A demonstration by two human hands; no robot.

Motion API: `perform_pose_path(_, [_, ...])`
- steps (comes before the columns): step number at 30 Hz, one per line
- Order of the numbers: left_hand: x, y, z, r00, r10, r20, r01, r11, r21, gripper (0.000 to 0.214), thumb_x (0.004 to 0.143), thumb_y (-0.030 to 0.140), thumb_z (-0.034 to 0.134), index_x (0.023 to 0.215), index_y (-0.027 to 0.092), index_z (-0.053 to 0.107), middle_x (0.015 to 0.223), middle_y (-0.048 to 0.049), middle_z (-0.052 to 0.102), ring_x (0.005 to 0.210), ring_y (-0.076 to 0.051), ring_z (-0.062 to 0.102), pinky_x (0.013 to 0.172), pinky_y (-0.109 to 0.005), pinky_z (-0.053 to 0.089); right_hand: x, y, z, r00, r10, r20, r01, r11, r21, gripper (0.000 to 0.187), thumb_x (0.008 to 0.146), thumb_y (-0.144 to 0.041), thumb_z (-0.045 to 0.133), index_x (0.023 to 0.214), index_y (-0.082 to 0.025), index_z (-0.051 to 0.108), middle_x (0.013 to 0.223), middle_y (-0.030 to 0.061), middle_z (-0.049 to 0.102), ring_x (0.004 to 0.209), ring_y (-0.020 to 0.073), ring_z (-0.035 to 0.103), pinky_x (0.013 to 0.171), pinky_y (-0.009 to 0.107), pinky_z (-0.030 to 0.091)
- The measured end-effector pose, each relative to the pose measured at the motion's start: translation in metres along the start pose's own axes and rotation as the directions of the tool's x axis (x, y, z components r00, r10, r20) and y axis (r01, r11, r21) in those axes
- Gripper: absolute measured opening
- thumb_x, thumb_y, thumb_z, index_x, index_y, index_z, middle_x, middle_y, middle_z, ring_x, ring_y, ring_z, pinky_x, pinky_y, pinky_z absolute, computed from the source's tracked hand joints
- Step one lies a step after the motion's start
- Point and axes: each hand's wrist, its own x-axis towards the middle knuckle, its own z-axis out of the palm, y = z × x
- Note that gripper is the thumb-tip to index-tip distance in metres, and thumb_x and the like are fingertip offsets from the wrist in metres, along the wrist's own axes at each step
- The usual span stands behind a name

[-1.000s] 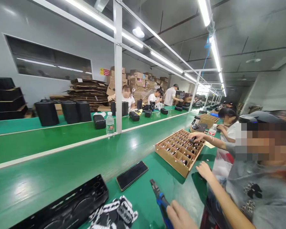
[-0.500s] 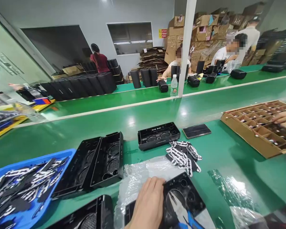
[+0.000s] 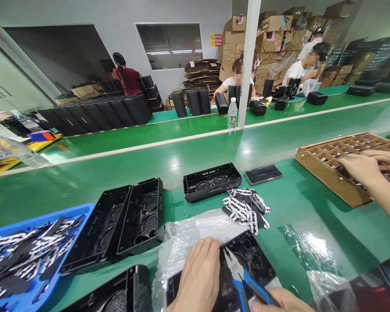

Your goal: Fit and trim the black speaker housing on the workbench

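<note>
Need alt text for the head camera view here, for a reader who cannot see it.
The person's left hand presses on a black plastic panel lying on clear plastic wrap, while the right hand holds blue-handled pliers over it. Black speaker housings sit on the green bench; a co-worker's hand reaches into a cardboard divider tray.

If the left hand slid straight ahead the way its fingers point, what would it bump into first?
Probably the crinkled clear plastic bag just beyond the left hand and its fingertips; farther along that line sits the open black speaker shell, though depth is hard to judge.
</note>
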Motion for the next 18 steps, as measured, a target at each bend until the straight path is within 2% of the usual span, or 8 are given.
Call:
perform_pose_path(2, [-0.001, -0.002, -0.001, 1.000, 0.006, 0.006, -0.006, 1.000, 0.000, 0.038, 0.105, 0.008, 0.033, 0.129, 0.024, 0.058, 0.115, -0.0056, 0.066, 0.107, -0.028, 0.064, 0.099, -0.053, 0.052, 0.004, -0.001, -0.003, 0.997, 0.044, 0.066, -0.050, 0.993, 0.102, 0.028, 0.098, -0.023, 0.068, 0.070, -0.018, 0.064, 0.066, -0.0042, 0.064, 0.068, 0.0102, 0.068, 0.048, 0.014, 0.044])
perform_pose_path(4, [-0.002, -0.005, 0.001, 1.000, 0.008, 0.004, -0.008, 1.000, 0.003, 0.039, 0.104, 0.007, 0.034, 0.130, 0.026, 0.056, 0.117, -0.0043, 0.066, 0.111, -0.027, 0.065, 0.104, -0.054, 0.051, 0.007, -0.003, 0.001, 0.984, 0.085, 0.154, -0.118, 0.969, 0.218, 0.036, 0.103, -0.034, 0.066, 0.071, -0.017, 0.061, 0.063, -0.0063, 0.061, 0.056, 0.0081, 0.061, 0.052, 0.018, 0.050])
perform_pose_path(7, [-0.003, -0.009, 0.007, 1.000, 0.015, -0.008, -0.015, 1.000, 0.012, 0.042, 0.101, 0.004, 0.035, 0.131, 0.028, 0.053, 0.120, -0.0024, 0.066, 0.116, -0.024, 0.066, 0.113, -0.055, 0.047, 0.009, -0.007, 0.015, 0.938, 0.136, 0.318, -0.253, 0.897, 0.362, 0.044, 0.104, -0.046, 0.063, 0.070, -0.018, 0.060, 0.061, -0.0069, 0.061, 0.051, 0.0082, 0.057, 0.053, 0.021, 0.051])
perform_pose_path(10, [-0.002, -0.011, 0.013, 0.999, 0.023, -0.048, -0.022, 0.999, 0.033, 0.042, 0.100, 0.004, 0.035, 0.129, 0.028, 0.052, 0.119, -0.0029, 0.067, 0.115, -0.025, 0.066, 0.111, -0.056, 0.049, 0.008, -0.016, 0.017, 0.873, 0.175, 0.456, -0.397, 0.797, 0.454, 0.047, 0.104, -0.048, 0.062, 0.069, -0.017, 0.060, 0.057, -0.0087, 0.058, 0.046, 0.0066, 0.051, 0.051, 0.020, 0.047])
perform_pose_path(15, [-0.002, -0.015, 0.018, 0.994, 0.062, -0.094, -0.054, 0.995, 0.090, 0.040, 0.100, 0.005, 0.035, 0.131, 0.028, 0.049, 0.117, -0.0040, 0.068, 0.113, -0.027, 0.067, 0.105, -0.053, 0.053, 0.006, -0.038, -0.003, 0.792, 0.240, 0.562, -0.576, 0.601, 0.554, 0.042, 0.103, -0.039, 0.067, 0.069, -0.016, 0.060, 0.054, -0.0111, 0.057, 0.042, 0.0059, 0.049, 0.051, 0.019, 0.045])
perform_pose_path(18, [-0.006, -0.020, 0.021, 0.992, 0.089, -0.095, -0.076, 0.988, 0.134, 0.042, 0.100, 0.007, 0.037, 0.136, 0.026, 0.047, 0.124, -0.0071, 0.068, 0.115, -0.030, 0.066, 0.101, -0.053, 0.054, 0.004, -0.047, 0.001, 0.750, 0.277, 0.600, -0.648, 0.489, 0.584, 0.046, 0.103, -0.039, 0.066, 0.064, -0.017, 0.058, 0.051, -0.0119, 0.056, 0.040, 0.0058, 0.049, 0.050, 0.019, 0.045])
